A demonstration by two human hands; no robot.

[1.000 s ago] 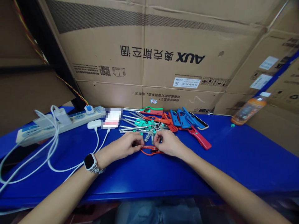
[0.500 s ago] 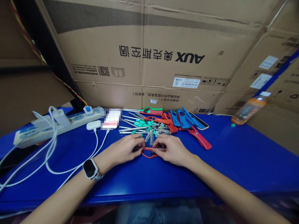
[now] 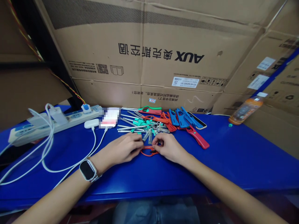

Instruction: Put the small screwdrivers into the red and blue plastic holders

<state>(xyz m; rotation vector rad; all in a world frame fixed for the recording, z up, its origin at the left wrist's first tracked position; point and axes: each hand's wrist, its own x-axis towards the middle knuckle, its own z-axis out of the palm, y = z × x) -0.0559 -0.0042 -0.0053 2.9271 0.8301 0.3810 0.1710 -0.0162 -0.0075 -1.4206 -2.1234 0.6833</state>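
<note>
Left hand [image 3: 130, 147] and right hand [image 3: 170, 146], in narrow pinches, hold opposite ends of the orange casing [image 3: 147, 147], best kept steady.

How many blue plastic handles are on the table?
At least 3: the left blue handle, the middle blue handle and the right blue handle, beside the phone. They overlap, so more may be hidden.

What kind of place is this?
Probably a makeshift workbench: a blue table with printed cardboard behind it, and metal tubes and plastic casings heaped on top.
</note>
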